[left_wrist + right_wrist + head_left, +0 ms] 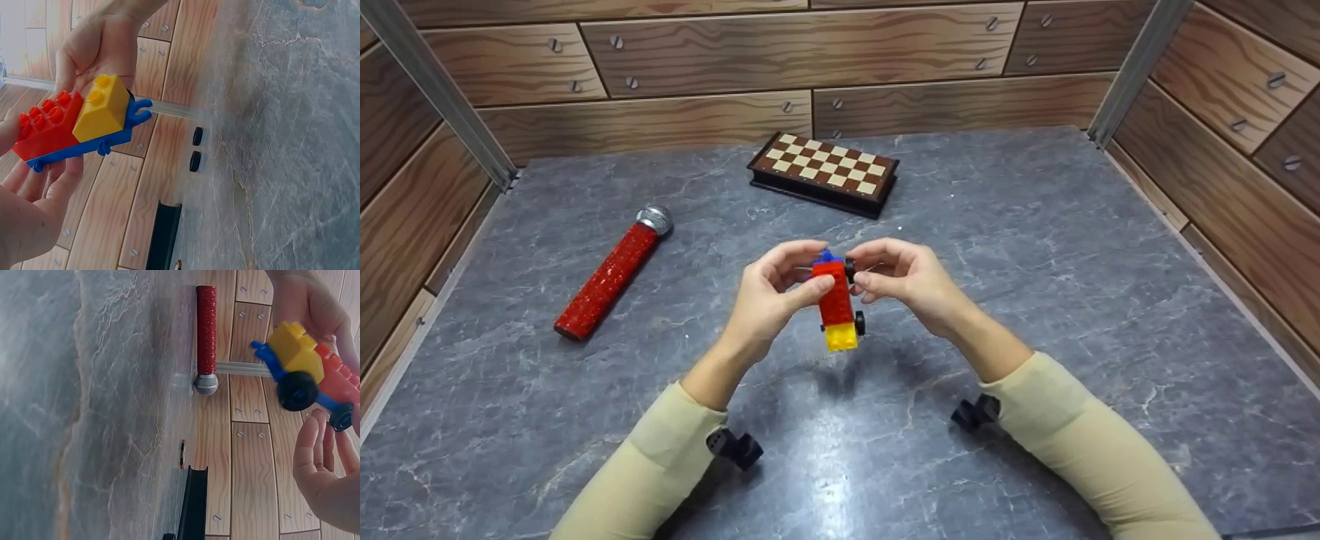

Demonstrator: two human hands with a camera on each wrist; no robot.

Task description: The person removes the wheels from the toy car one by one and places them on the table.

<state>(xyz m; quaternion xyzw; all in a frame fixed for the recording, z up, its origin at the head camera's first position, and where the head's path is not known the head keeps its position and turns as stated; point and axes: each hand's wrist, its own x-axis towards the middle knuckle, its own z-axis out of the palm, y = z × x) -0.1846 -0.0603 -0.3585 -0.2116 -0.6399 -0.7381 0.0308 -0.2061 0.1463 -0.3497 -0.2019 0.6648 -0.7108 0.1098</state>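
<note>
A toy car of building bricks (834,300), red and yellow on a blue base, is held tilted above the table. The left hand (769,292) grips its red part, with thumb on top and fingers beneath. At the far end, the right hand (911,281) pinches a black wheel (342,417) on the car's right side. Another black wheel (297,391) sits by the yellow brick (295,351). On the car's other side, the left wrist view shows bare blue axle pegs. Two loose black wheels (196,149) stand on the table in that view.
A red glittery microphone (607,281) with a silver head lies at the left. Behind the hands is a chessboard box (821,169). Wood-patterned walls (802,49) border the grey marbled table (1035,225). A tiny dark item (183,454) is too small to identify.
</note>
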